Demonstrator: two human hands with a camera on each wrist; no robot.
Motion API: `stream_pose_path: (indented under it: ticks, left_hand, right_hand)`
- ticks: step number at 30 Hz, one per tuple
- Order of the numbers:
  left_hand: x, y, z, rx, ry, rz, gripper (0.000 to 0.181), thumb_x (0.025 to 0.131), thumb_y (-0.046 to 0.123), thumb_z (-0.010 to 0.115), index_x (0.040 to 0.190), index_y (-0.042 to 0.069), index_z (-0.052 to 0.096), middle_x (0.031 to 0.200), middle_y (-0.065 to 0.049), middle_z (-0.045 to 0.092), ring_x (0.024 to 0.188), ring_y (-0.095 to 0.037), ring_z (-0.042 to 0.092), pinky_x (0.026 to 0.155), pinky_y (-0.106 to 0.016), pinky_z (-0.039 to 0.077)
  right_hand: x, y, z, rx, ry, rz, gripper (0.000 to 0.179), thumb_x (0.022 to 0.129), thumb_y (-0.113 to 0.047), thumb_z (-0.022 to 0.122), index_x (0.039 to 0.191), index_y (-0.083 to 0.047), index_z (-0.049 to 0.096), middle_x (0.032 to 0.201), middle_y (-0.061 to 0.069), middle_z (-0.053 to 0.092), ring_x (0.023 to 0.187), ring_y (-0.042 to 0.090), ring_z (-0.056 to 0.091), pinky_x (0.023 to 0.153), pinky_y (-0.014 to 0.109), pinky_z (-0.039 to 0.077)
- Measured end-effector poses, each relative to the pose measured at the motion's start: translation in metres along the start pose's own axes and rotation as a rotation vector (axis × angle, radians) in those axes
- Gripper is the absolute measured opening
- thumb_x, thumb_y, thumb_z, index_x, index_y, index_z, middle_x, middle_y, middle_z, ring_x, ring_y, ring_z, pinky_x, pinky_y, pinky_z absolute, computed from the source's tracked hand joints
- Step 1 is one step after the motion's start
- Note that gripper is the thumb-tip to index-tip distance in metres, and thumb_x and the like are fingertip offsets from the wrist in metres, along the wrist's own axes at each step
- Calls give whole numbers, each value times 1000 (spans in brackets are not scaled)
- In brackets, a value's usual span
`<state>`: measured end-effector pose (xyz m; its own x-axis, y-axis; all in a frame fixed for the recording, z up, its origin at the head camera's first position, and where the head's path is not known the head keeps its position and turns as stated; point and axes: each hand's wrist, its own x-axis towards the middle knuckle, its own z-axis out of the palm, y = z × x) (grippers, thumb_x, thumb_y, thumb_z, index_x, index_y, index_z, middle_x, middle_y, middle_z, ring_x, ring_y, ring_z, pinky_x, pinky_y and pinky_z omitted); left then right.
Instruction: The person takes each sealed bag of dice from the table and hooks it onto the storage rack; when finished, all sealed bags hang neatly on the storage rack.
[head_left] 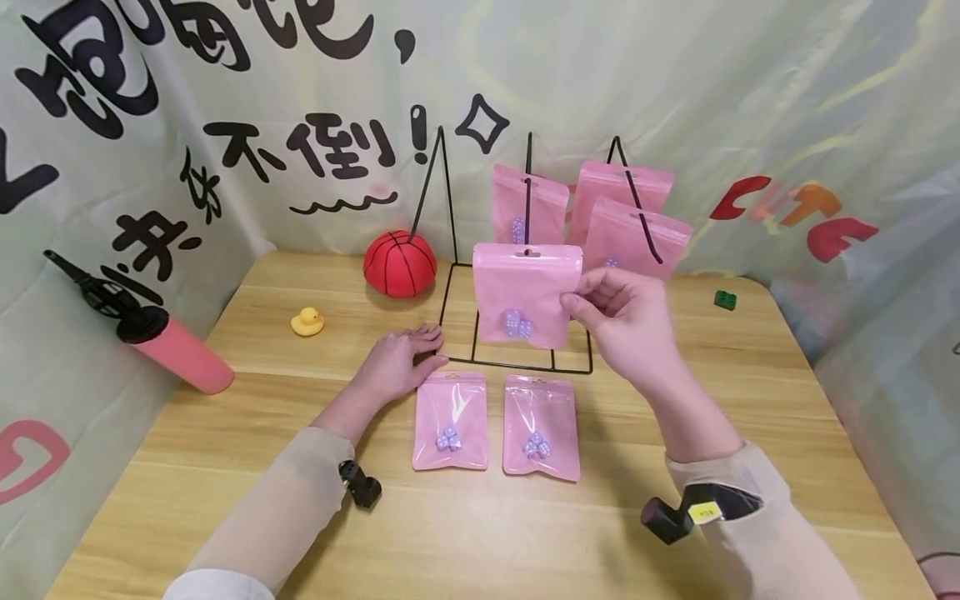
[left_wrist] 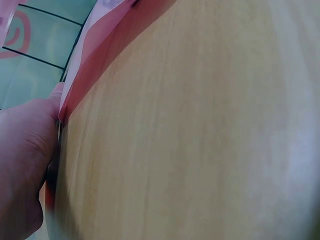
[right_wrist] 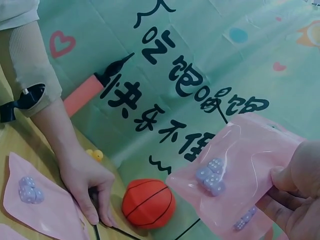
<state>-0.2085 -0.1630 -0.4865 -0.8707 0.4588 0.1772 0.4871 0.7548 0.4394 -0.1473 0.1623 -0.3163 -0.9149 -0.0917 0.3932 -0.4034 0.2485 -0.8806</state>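
Between thumb and fingers, my right hand [head_left: 626, 321] pinches the right edge of a pink zip bag [head_left: 525, 279] with purple dice in it. The bag's hang hole is at the front end of the middle hook of a black wire rack [head_left: 528, 208]. My left hand [head_left: 397, 362] holds the rack's front left base corner, thumb and fingers on either side of the rod. Behind the held bag, several more pink bags [head_left: 637, 237] hang on the middle and right hooks. In front of the rack, two pink bags with dice, a left one [head_left: 450, 458] and a right one [head_left: 540, 408], lie flat.
A red toy basketball [head_left: 400, 264] sits beside the rack's left hook. Farther left are a yellow rubber duck [head_left: 307, 322] and a pink hand pump [head_left: 183, 354]. A small green block [head_left: 725, 300] lies at the back right. Printed cloth hangs behind the wooden table [head_left: 337, 533].
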Motion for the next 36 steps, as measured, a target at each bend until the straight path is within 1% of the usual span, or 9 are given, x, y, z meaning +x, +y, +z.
stream_pose_path:
  ticks: [5, 9, 12, 16, 21, 26, 32, 36]
  left_hand:
    - [-2, -2, -1, 4, 3, 1, 46, 102, 36, 74, 137, 8, 70, 145, -7, 62, 142, -25, 51, 121, -47, 38]
    - [-3, -2, 0, 9, 5, -4, 46, 102, 36, 74, 138, 8, 70, 145, -7, 61, 143, -25, 51, 121, -48, 37]
    - [-3, -2, 1, 9, 9, -3, 46, 102, 36, 73, 138, 8, 70, 146, -7, 61, 143, -25, 51, 121, -48, 37]
    - [-2, 0, 2, 4, 5, -10, 46, 102, 37, 73, 138, 9, 70, 147, -6, 60, 144, -24, 49, 122, -46, 36]
    - [-2, 1, 2, 3, 11, -8, 46, 102, 36, 74, 138, 8, 70, 147, -6, 60, 143, -25, 50, 121, -47, 36]
    - [-2, 2, 1, 6, 9, -11, 46, 101, 36, 75, 137, 8, 70, 146, -7, 61, 143, -24, 50, 121, -47, 36]
    - [-1, 1, 1, 12, -1, -21, 46, 102, 37, 74, 138, 9, 70, 146, -6, 61, 143, -24, 50, 121, -46, 36]
    - [-1, 0, 1, 11, -5, -21, 46, 102, 38, 73, 137, 9, 70, 146, -5, 61, 143, -24, 50, 121, -45, 37]
  right_hand:
    - [8, 4, 4, 3, -4, 24, 5, 95, 8, 74, 95, 11, 71, 87, 22, 73, 72, 18, 68, 68, 23, 60]
    - [15, 11, 6, 6, 10, 46, 2, 95, 10, 72, 93, 10, 72, 88, 22, 74, 73, 19, 69, 69, 23, 61]
    - [20, 17, 8, 29, 31, 66, 4, 96, 11, 71, 92, 8, 72, 87, 19, 74, 73, 16, 69, 70, 23, 61]
    - [25, 23, 9, 50, 61, 84, 5, 97, 7, 72, 93, 10, 71, 86, 15, 74, 74, 15, 68, 70, 23, 60]
    - [32, 26, 12, 60, 92, 87, 6, 97, 5, 73, 95, 10, 71, 87, 14, 75, 75, 16, 69, 71, 24, 61]
    - [38, 28, 15, 92, 129, 98, 4, 96, 8, 72, 92, 7, 72, 86, 12, 75, 76, 16, 69, 74, 28, 62]
    - [44, 27, 16, 66, 164, 115, 3, 98, 6, 70, 98, 5, 73, 89, 11, 75, 78, 16, 69, 74, 25, 61]
    - [47, 28, 17, 66, 169, 116, 3, 98, 4, 72, 99, 7, 73, 92, 15, 75, 80, 16, 70, 76, 27, 61]
